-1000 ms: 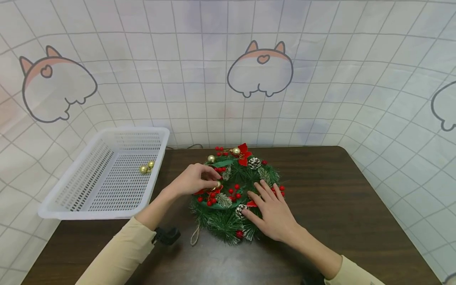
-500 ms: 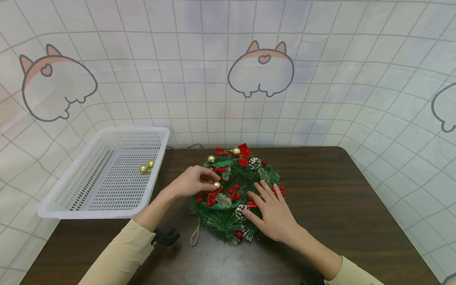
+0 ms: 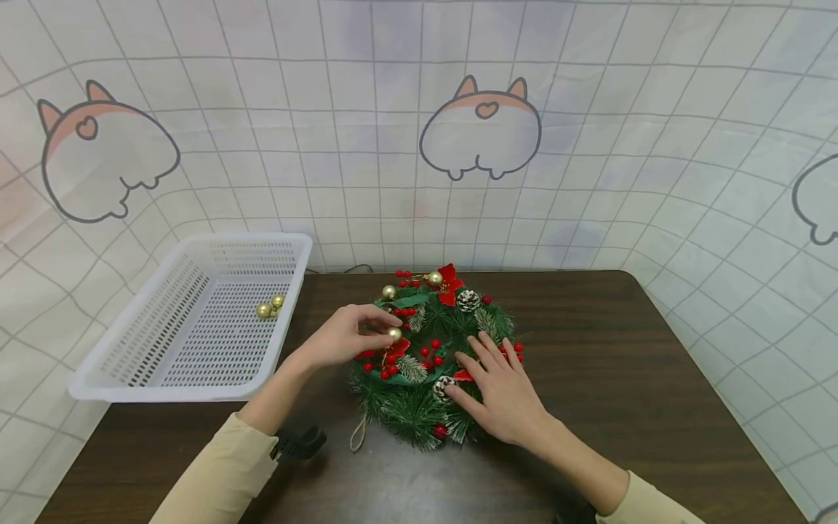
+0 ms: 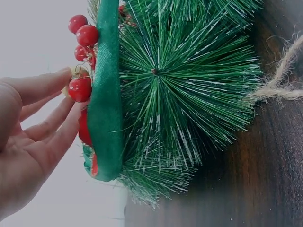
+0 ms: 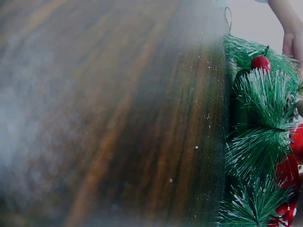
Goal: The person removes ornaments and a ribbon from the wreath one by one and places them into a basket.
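A green wreath (image 3: 419, 418) with red berries, pine cones and red flowers lies on the dark wooden table. My left hand (image 3: 347, 335) pinches a small gold ball ornament (image 3: 395, 333) between thumb and fingers over the wreath's left side. In the left wrist view the red berries (image 4: 79, 90) partly cover the ball, beside a green ribbon (image 4: 106, 94). My right hand (image 3: 503, 393) rests on the wreath's right side with its fingers spread, near a frosted pine cone (image 3: 443, 388). Only the wreath's needles (image 5: 265, 99) and the table show clearly in the right wrist view.
At the left stands a white slotted plastic basket (image 3: 124, 393) with a few gold balls (image 3: 264, 310) in it. A twine loop (image 3: 357, 435) sticks out from the wreath's front left. A patterned cloth backdrop (image 3: 366, 182) rises behind the table (image 3: 589, 349).
My left hand has drawn slightly to the left and up with the gold ball, which shows more plainly now. The right hand has stayed in place.
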Available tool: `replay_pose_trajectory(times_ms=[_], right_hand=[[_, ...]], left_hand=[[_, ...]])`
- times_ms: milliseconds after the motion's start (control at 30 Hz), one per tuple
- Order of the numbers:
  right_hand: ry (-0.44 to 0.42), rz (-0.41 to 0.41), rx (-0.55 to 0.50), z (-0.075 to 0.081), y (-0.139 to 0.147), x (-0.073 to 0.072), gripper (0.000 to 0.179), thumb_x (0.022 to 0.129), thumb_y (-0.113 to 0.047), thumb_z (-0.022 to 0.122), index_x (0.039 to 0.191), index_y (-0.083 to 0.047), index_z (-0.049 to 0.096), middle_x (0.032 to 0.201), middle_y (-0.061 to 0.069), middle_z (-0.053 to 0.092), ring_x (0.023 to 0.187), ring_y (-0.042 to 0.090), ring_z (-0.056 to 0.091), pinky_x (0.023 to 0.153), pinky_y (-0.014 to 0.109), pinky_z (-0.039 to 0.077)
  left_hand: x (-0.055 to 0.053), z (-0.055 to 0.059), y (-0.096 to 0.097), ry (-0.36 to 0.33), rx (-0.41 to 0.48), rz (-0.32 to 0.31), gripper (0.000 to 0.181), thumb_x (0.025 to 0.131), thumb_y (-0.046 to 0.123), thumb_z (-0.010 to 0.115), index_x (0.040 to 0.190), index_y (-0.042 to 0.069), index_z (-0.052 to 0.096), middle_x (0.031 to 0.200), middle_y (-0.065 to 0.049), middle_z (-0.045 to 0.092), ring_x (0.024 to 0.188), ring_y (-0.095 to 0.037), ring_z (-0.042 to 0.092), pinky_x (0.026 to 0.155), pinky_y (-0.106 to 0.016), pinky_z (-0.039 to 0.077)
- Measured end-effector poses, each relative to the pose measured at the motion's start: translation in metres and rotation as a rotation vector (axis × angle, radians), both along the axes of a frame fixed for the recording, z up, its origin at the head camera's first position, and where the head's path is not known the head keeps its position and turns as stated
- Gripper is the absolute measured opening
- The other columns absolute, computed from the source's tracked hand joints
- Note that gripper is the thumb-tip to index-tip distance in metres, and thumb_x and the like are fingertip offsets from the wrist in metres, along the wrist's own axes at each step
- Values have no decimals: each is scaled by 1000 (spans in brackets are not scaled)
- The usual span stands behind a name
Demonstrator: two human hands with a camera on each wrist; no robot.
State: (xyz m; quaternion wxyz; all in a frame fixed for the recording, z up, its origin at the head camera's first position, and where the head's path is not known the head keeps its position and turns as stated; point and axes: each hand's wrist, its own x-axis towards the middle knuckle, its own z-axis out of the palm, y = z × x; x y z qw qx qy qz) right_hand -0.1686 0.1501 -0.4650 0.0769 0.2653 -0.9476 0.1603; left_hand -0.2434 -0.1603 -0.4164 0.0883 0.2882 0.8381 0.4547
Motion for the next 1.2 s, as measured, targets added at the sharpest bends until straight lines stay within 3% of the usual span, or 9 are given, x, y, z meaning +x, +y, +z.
replay_pose_trajectory(times_ms=[300, 533, 800, 1033, 1200], right_hand=[[-2, -1, -2, 0, 0, 0, 69, 103, -62, 46, 147, -10, 58, 160, 18, 39, 154, 34, 19, 122, 60, 5], [1, -1, 2, -1, -1, 0, 69, 103, -62, 46, 147, -10, 58, 160, 18, 39, 154, 33, 19, 122, 60, 6], [1, -5, 2, -1, -1, 0, 69, 103, -63, 46, 146, -11, 58, 160, 17, 39, 154, 33, 19, 122, 60, 5], [7, -4, -2, -1, -1, 1, 68, 103, -62, 47, 146, -10, 59, 159, 18, 40, 154, 34, 20, 122, 61, 6], [2, -3, -4, -1, -2, 1, 69, 103, -62, 46, 146, -10, 58, 160, 18, 39, 154, 34, 20, 122, 59, 4]], left_hand=[[13, 11, -8, 6, 75, 62, 36, 97, 13, 74, 132, 4, 68, 124, -5, 70, 109, -19, 64, 85, -36, 58], [22, 14, -13, 9, 143, 31, 29, 94, 7, 76, 123, 6, 73, 118, -4, 70, 105, -21, 66, 80, -35, 60], [34, 22, -13, 45, 121, 4, 28, 94, 11, 78, 122, 12, 74, 115, -1, 69, 103, -18, 67, 79, -38, 59], [33, 24, -12, 56, 155, 33, 27, 93, 6, 78, 120, 6, 74, 116, -2, 69, 106, -20, 66, 80, -35, 60], [28, 19, -9, 38, 105, 90, 30, 94, 8, 77, 123, 3, 72, 117, -1, 69, 106, -19, 66, 79, -33, 60]])
